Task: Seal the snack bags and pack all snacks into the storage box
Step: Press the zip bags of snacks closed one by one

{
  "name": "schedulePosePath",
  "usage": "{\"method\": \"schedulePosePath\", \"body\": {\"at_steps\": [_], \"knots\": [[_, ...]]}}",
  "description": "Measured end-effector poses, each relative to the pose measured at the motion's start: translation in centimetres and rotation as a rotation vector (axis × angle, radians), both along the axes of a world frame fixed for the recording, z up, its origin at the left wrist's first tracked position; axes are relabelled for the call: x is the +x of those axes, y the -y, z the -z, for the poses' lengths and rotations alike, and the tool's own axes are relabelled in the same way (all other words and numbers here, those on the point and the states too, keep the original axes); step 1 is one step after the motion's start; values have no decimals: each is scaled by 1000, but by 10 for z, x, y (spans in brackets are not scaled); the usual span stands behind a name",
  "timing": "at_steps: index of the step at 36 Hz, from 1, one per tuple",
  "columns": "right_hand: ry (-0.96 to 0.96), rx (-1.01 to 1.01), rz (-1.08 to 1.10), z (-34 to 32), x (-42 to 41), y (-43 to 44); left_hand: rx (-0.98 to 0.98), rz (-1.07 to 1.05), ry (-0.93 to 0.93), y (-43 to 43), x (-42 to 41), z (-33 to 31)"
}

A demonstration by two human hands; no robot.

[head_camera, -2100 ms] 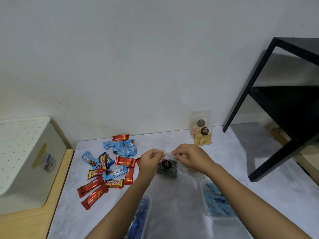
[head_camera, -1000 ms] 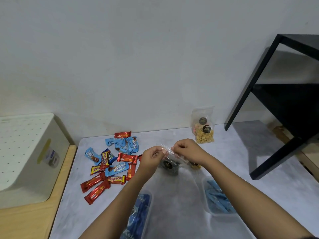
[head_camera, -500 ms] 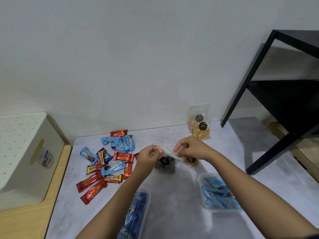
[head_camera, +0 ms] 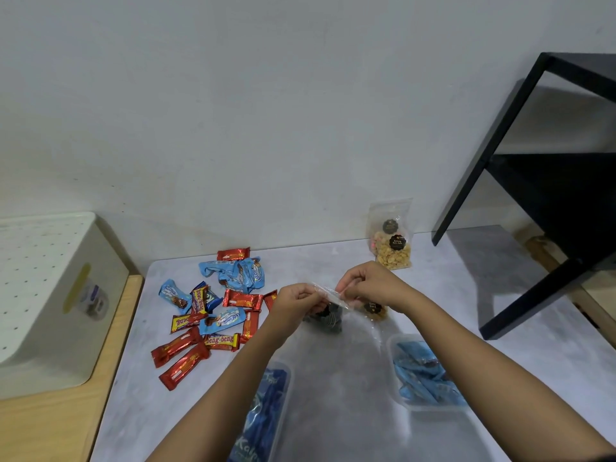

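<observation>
A clear snack bag [head_camera: 328, 311] with dark pieces hangs just above the grey table. My left hand [head_camera: 296, 300] pinches the left end of its top strip, and my right hand [head_camera: 370, 286] pinches the right end. Another small clear bag [head_camera: 375, 310] with brown snacks lies under my right hand. A taller clear bag of pale snacks [head_camera: 391, 240] stands against the wall. Red and blue wrapped bars [head_camera: 213, 311] lie scattered at the left. Two clear tubs hold blue packets: one near my left arm [head_camera: 266, 408], one at the right [head_camera: 426, 378].
A white perforated storage box [head_camera: 46, 295] sits on a wooden surface to the left of the table. A black metal shelf frame [head_camera: 540, 201] stands on the table's right side. The white wall runs close behind the table.
My hands have stayed on the bag's top strip, shifting slightly along it. The bag has lifted a little and the view has tilted.
</observation>
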State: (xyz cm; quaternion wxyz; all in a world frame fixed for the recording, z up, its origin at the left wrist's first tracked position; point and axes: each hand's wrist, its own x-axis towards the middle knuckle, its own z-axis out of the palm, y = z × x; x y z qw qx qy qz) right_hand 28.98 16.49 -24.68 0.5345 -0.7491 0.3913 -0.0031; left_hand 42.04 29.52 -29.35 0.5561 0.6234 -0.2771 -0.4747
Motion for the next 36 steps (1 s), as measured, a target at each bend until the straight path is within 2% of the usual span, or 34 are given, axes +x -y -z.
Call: {"method": "schedulePosePath", "body": {"at_steps": [4, 8, 14, 18, 23, 26, 31, 33, 36], "knots": [[33, 103, 45, 1, -2, 0, -8, 8, 27, 0, -1, -1], [37, 106, 46, 3, -2, 0, -2, 15, 49, -1, -1, -1], [61, -33, -8, 9, -4, -3, 4, -36, 77, 0, -1, 7], [164, -99, -7, 4, 1, 28, -47, -88, 7, 39, 10, -5], [153, -271, -114, 10, -3, 25, -77, -165, -41, 41, 8, -9], [185, -386, -35, 24, -2, 21, -18, -227, 135, 35, 6, 1], [290, -373, 129, 37, -1, 7, 47, -247, 474, 13, 3, 33], [322, -348, 140, 38, 3, 7, 65, -233, 497, 10, 6, 43], [354, -350, 153, 41, 14, 19, 24, -203, 407, 20, 17, 56]]}}
